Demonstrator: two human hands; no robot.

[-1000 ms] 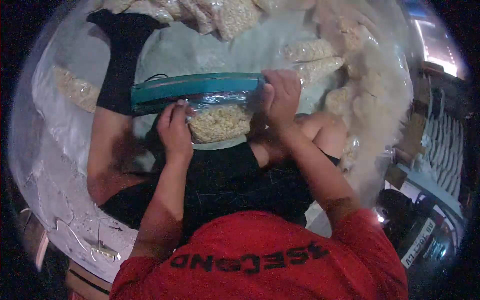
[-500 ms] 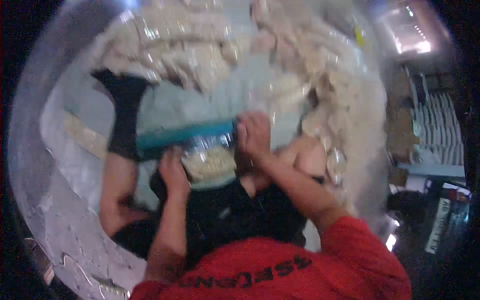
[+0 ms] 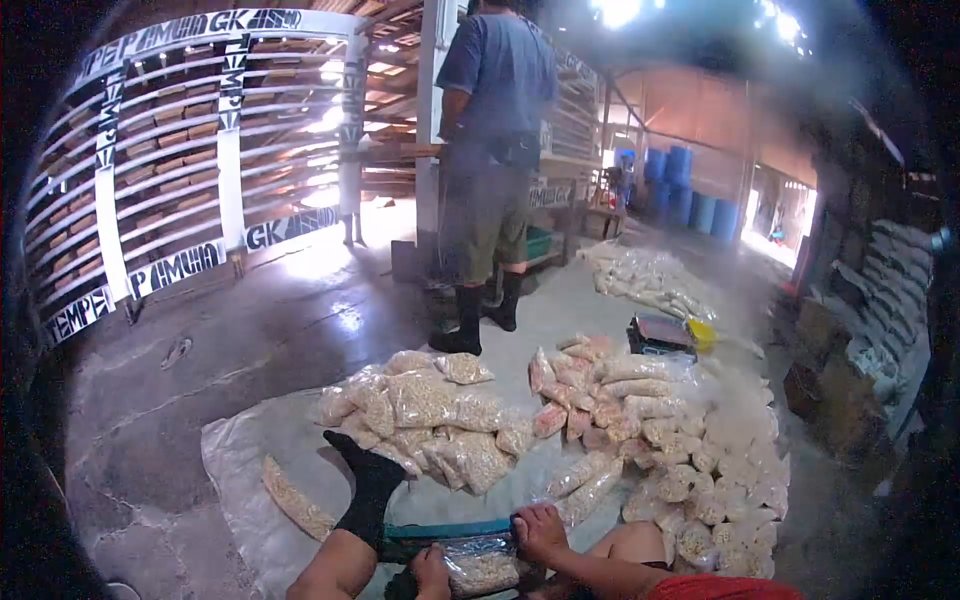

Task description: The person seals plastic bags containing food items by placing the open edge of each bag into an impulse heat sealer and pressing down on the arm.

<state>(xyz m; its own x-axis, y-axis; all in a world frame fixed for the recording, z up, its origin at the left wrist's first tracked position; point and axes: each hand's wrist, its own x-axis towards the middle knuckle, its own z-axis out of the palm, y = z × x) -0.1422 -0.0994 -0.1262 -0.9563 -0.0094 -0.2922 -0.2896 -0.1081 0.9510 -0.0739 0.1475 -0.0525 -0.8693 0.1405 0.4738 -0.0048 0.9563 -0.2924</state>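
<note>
Clasping end of teal bar [image 3: 452, 528] — right hand [image 3: 540, 533]; left hand [image 3: 431, 574] at filled bag [image 3: 483, 574], grip unclear

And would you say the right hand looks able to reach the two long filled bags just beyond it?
Probably yes: the long bags lie close by with nothing visible between, though the right hand would first have to leave the teal bar.

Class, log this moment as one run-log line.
Left hand: at clear bag, left edge | right hand: gripping teal bar, right end | filled bags: piled ahead | person: standing, back turned
</note>
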